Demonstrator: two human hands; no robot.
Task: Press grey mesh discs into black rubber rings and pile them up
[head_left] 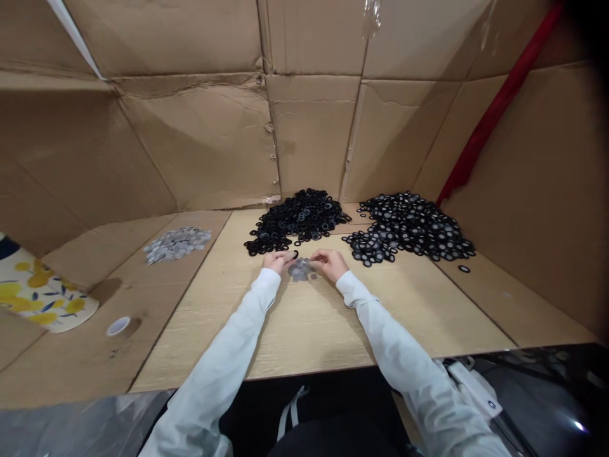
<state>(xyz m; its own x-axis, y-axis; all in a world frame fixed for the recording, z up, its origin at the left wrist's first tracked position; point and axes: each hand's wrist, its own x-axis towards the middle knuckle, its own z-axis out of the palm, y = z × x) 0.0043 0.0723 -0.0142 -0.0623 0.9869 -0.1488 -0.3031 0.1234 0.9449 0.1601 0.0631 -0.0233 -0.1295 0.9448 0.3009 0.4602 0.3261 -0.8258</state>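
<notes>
My left hand [278, 259] and my right hand [331, 261] meet over a small heap of grey discs [299, 270] on the light wooden board [304, 330]. The left fingers pinch a black ring [295, 254]. The right fingers are curled in a pinch over the grey discs; what they hold is too small to make out. Just beyond the hands lies a pile of plain black rings [299, 219]. To its right sits a pile of black rings with grey centres [409, 228].
Cardboard walls [314, 127] enclose the work area on three sides. A further heap of grey discs [176, 243] lies at the left on cardboard. A roll of tape [118, 326] and a flowered paper fan-like object [42, 295] are at the far left. A red strip [495, 108] leans at the right wall.
</notes>
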